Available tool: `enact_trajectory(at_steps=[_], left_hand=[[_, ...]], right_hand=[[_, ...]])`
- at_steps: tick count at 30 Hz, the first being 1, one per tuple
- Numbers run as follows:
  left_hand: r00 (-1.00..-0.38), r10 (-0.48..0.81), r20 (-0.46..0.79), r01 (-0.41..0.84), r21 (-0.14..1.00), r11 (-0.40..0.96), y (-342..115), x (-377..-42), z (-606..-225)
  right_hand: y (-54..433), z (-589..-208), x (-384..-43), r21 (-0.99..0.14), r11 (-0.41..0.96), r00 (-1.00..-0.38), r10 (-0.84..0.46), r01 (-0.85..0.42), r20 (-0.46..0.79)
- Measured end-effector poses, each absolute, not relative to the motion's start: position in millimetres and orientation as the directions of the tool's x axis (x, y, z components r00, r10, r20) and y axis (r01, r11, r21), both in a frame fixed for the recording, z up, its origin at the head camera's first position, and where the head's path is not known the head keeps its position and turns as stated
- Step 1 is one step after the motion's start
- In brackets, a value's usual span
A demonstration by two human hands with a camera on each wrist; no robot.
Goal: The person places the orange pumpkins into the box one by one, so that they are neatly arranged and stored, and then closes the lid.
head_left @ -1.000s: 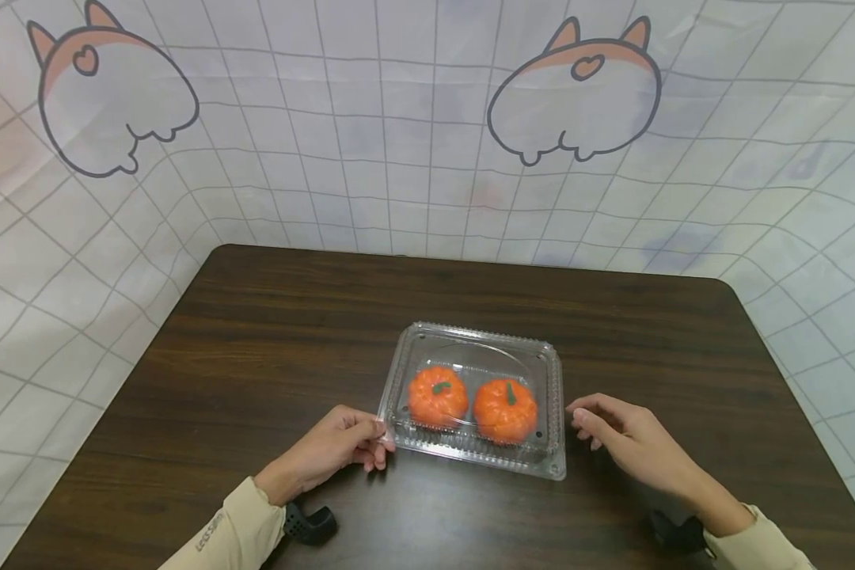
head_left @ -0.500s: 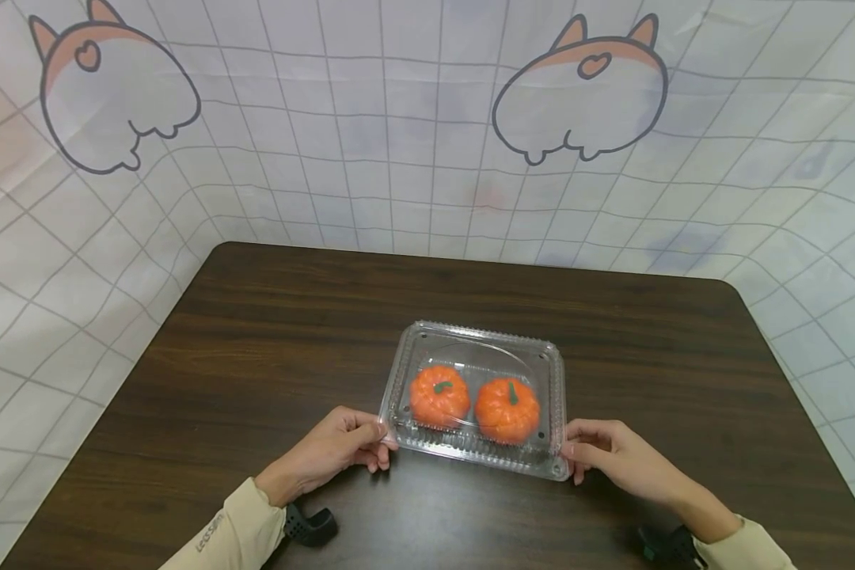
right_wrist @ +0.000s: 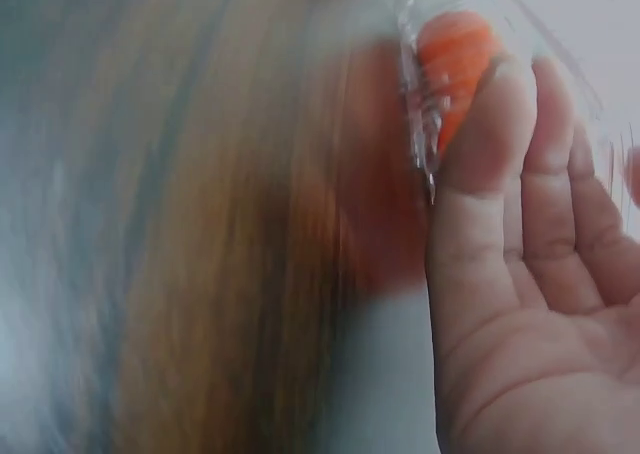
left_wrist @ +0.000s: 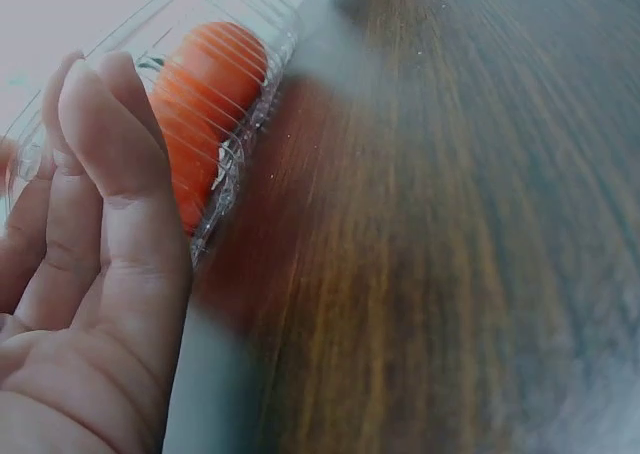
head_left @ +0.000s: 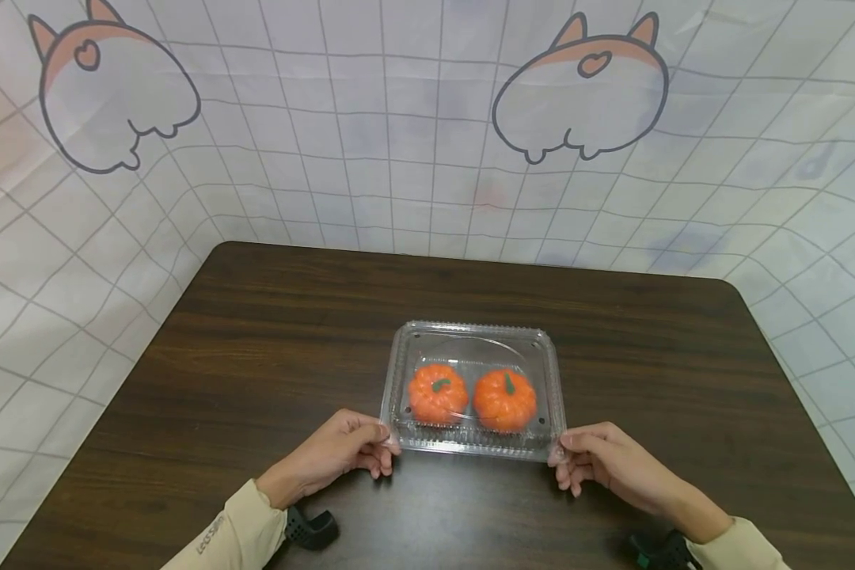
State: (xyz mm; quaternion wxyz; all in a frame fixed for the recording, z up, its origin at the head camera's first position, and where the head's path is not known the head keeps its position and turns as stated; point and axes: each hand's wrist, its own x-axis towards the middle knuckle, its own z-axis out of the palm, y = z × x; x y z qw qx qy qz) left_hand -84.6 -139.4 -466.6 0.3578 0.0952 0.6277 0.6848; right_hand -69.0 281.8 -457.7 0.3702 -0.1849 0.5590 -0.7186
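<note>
A clear plastic clamshell container [head_left: 479, 342] with its lid down lies at the middle of the table. Two small orange pumpkins with green stems sit side by side inside it, a left pumpkin [head_left: 438, 393] and a right pumpkin [head_left: 505, 400]. My left hand [head_left: 335, 455] pinches the container's near left corner between thumb and fingers. At the near right corner, my right hand [head_left: 613, 467] pinches the rim the same way. Both wrist views show the thumbs over the clear rim, the left thumb [left_wrist: 115, 144] and the right thumb [right_wrist: 490, 124], with orange beyond them.
The dark wood-grain table [head_left: 292, 332] spreads around the container, with rounded far corners. A white grid-patterned curtain [head_left: 427, 142] printed with cartoon animals encloses its back and sides. Black wrist straps, such as the left strap [head_left: 312, 529], hang beneath both wrists.
My right hand has come in from the right and taken hold of the near right corner. The container has turned slightly, its right side shifting away, so its near edge now lies more level.
</note>
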Motion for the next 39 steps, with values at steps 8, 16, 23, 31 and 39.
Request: enact_trajectory(at_steps=[8,16,23,31,39], left_hand=[[-0.707,0.623,-0.335,-0.397,0.917,0.042,-138.0,-84.2,-462.6],[-0.704,0.634,-0.320,-0.378,0.925,0.048,-138.1,-84.2,-462.4],[-0.709,0.627,-0.322,-0.373,0.926,0.054,-138.1,-85.4,-461.7],[-0.706,0.627,-0.330,-0.384,0.922,0.052,-137.5,-85.4,-461.7],[-0.705,0.631,-0.324,-0.384,0.922,0.046,-138.1,-84.8,-462.9]], right_hand=[[275.7,-457.0,-66.1,-0.897,-0.147,-0.646,-0.742,0.417,-0.179],[271.9,-457.5,-64.1,-0.897,-0.152,-0.654,-0.735,0.415,-0.178],[266.8,-453.4,-62.2,-0.919,-0.079,-0.709,-0.663,0.387,-0.241],[263.3,-454.3,-59.2,-0.939,-0.016,-0.766,-0.583,0.344,-0.271],[260.9,-456.0,-54.9,-0.954,0.045,-0.806,-0.523,0.298,-0.277]])
